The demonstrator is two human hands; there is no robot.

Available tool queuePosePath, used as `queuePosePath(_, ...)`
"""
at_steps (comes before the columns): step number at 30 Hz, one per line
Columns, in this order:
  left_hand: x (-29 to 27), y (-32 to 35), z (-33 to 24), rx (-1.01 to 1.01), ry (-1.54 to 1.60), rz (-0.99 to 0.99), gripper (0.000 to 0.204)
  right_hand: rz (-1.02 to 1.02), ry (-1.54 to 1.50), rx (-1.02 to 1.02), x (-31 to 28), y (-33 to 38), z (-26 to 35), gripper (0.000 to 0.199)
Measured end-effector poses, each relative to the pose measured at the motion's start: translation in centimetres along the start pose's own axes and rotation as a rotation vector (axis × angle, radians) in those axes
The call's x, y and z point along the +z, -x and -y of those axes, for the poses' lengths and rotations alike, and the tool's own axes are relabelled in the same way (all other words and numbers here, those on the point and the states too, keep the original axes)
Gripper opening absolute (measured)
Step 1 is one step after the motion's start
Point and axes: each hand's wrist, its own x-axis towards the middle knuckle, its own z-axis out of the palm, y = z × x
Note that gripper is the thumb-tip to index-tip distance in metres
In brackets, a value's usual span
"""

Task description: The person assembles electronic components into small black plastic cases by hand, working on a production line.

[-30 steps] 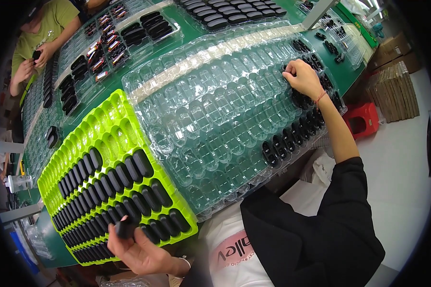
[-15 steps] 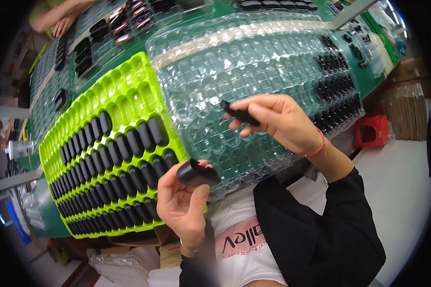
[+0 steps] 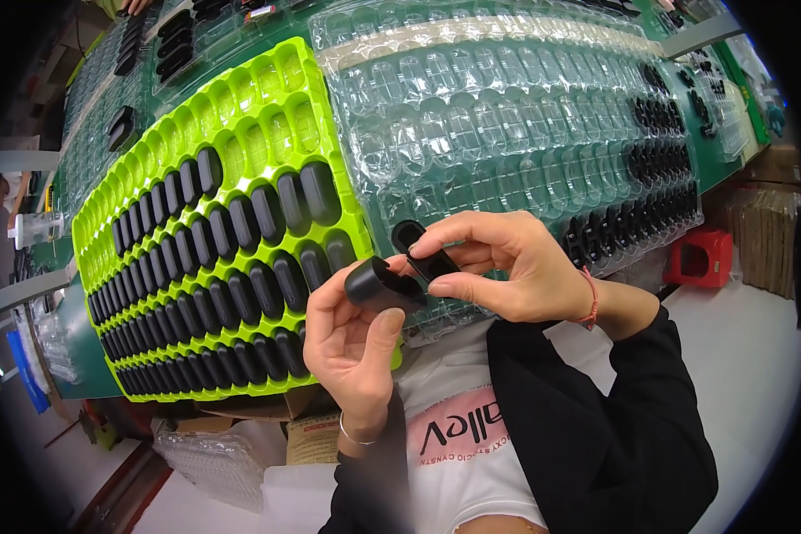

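Observation:
My left hand [image 3: 351,351] grips a hollow black plastic shell [image 3: 378,287] with rounded sides, thumb below and fingers behind it. Close on its right, my right hand [image 3: 525,271] pinches a slim black oblong insert [image 3: 432,264] between thumb and fingers. The insert's near end is beside the shell's open side; whether they touch, I cannot tell. Left of my hands lies a lime-green tray [image 3: 287,76] with rows of black oblong cases [image 3: 267,209] in its pockets. Beneath and beyond my right hand is a clear plastic blister tray [image 3: 472,142].
Black inserts [image 3: 587,236] fill pockets at the clear tray's right end. A red stool [image 3: 699,258] and stacked cardboard [image 3: 761,236] stand at the right. A grey metal bar [image 3: 703,36] crosses the far right. Another person's hand [image 3: 135,7] shows at the top left.
My right hand has moved down and toward the shell, bringing the insert up close to it. The view has shifted, and the other person's arms have mostly left it.

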Motion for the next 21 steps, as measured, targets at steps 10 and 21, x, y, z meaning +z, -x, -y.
queuePosePath(10,-0.5,-0.2,0.7,0.037,-0.084,0.033,0.041,0.049,0.129,0.054,-0.2,0.1,-0.4,0.03)
queuePosePath(21,-0.2,-0.5,1.2,0.034,-0.051,0.008,0.042,0.0,0.195,-0.031,-0.1,-0.4,-0.5,0.029)
